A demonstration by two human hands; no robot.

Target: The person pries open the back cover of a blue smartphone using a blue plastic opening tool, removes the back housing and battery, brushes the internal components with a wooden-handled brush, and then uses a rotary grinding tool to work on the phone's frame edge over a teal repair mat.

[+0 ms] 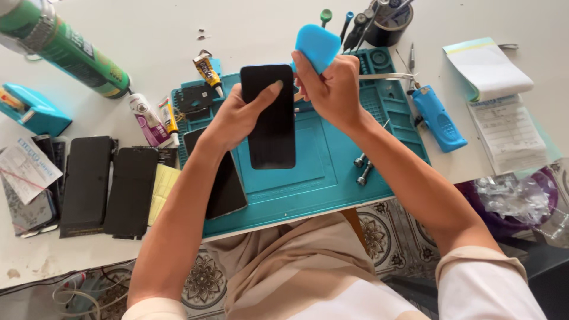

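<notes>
Two hands: both are being kept busy above the teal mat.
Phone: being gripped by left hand fingers.
Blue pick: being pinched by right hand fingers.
Risk: screen may be cracked if pried hard.

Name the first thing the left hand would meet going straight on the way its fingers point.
Probably the right hand, just past the phone that the left hand holds; depth is unclear.
</notes>
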